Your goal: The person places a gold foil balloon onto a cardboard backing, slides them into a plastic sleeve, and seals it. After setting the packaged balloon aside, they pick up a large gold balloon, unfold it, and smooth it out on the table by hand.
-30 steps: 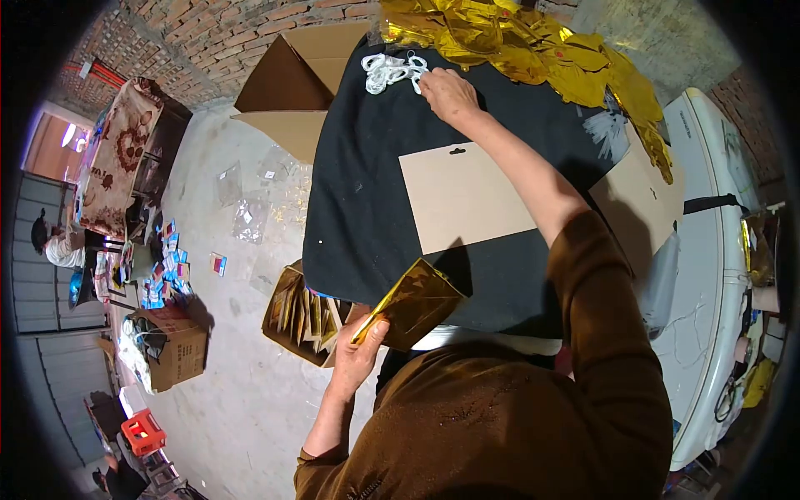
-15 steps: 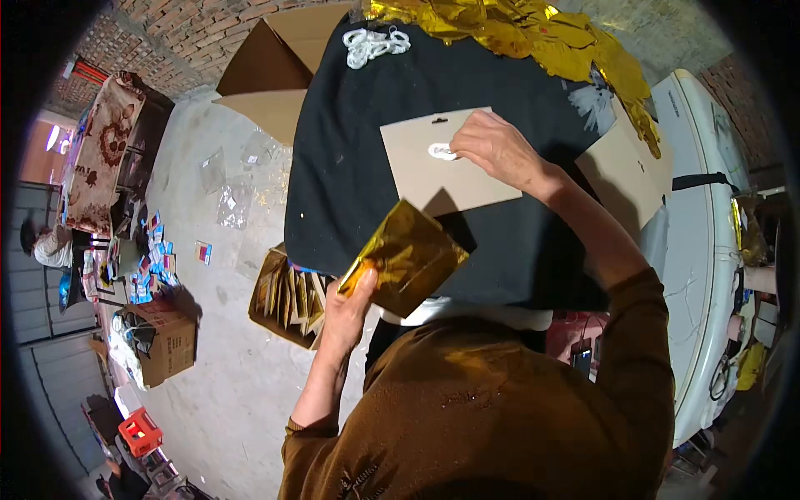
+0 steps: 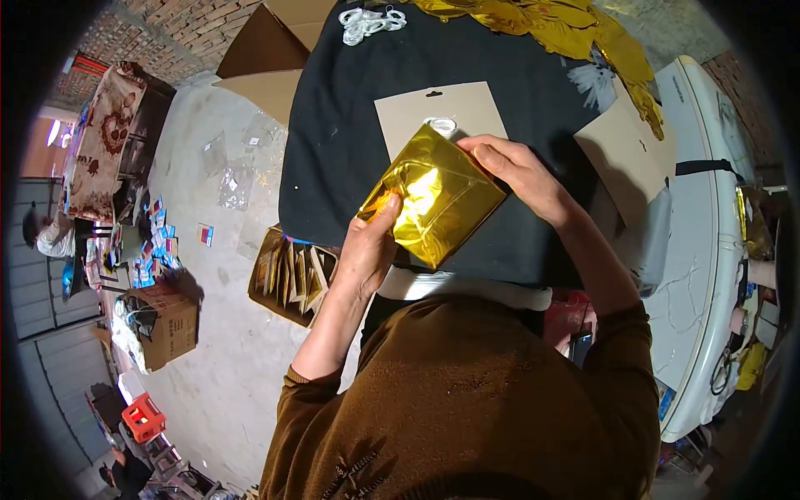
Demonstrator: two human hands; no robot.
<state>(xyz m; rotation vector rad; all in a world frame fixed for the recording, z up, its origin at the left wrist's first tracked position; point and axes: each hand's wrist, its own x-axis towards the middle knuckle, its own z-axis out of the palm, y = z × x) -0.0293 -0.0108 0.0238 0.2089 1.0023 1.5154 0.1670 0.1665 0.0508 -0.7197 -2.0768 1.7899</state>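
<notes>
My left hand [image 3: 372, 245] grips the lower left side of a shiny gold foil packet [image 3: 446, 200], with the thumb on its face. At the packet's upper right edge is my right hand [image 3: 521, 173], its fingers bent together against the foil. Under and behind the packet, a beige card [image 3: 475, 102] with a hanger slot lies on the black cloth [image 3: 333, 158]. A small coil of white string [image 3: 442, 127] rests on the card, just above the packet's top corner.
Gold foil sheets [image 3: 542, 37] and a white string bundle [image 3: 367, 27] lie at the far edge. Another beige card [image 3: 625, 150] and clear strips [image 3: 593, 83] are at the right. A box of packets [image 3: 290, 279] stands lower left. Two other people are at far left.
My right hand has left the card and come to the packet's edge. The gold packet has moved up and right in my left hand, now partly covering the card.
</notes>
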